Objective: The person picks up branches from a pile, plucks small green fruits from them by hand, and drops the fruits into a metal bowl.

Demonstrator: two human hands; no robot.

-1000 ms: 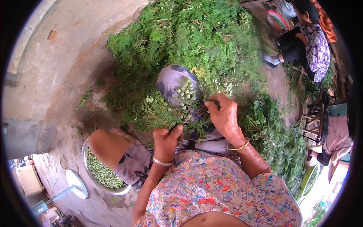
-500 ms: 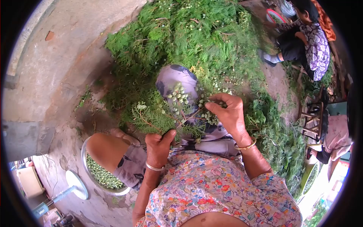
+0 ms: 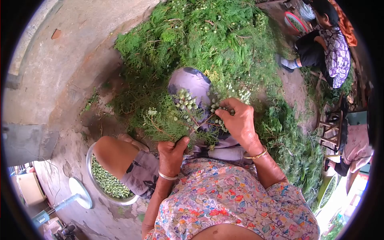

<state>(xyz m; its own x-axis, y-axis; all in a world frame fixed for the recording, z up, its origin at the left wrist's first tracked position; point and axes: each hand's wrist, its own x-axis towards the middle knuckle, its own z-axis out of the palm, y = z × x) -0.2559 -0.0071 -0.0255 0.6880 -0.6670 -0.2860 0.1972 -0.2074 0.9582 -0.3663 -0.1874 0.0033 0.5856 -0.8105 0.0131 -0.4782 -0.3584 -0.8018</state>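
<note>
One green sprig point(image 3: 166, 125) is before me, long axis left to right, leafy end pointing left. My left hand point(image 3: 171, 155) clasps it; my right hand point(image 3: 241, 123) pinches its other side, which part I cannot tell. One basin point(image 3: 128, 201) stands leftward.

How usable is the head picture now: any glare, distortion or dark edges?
Head view throughout: fisheye bending, black curved edges; white glare at lower right; left hand and right hand well lit; branch readable, though its small leaves blend into greenery behind.
</note>
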